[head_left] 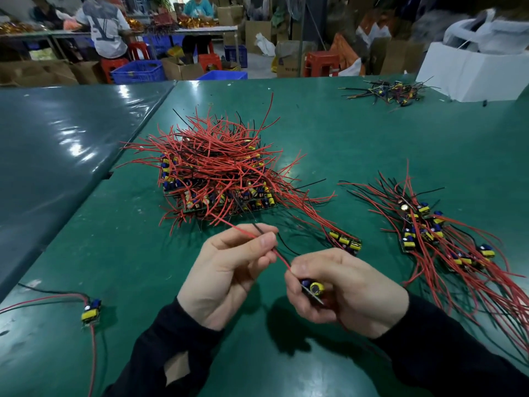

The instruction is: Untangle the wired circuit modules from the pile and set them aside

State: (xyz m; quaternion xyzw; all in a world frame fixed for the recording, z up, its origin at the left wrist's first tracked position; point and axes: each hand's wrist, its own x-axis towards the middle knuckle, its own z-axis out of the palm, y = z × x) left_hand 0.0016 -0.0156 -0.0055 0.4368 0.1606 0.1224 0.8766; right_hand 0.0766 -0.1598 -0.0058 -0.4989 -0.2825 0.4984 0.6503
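Right hand (340, 290) grips a module (313, 288) near the surface's (372, 133) front edge; left hand (229, 267) pinches its red wire (282, 260), likely drawing it taut to free it from the pile (217, 173).

Large "LV"-like letters on a seated person's grey shirt (106, 27) — box print unreadable

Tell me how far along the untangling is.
Done: a row of freed modules lies to the right, wires combed one way. In hand: the right hand grips one module while the left hand pinches its red wire, which runs back toward the pile. Left: most of the job; that pile is much the bigger heap, and a stray module lies at the left.
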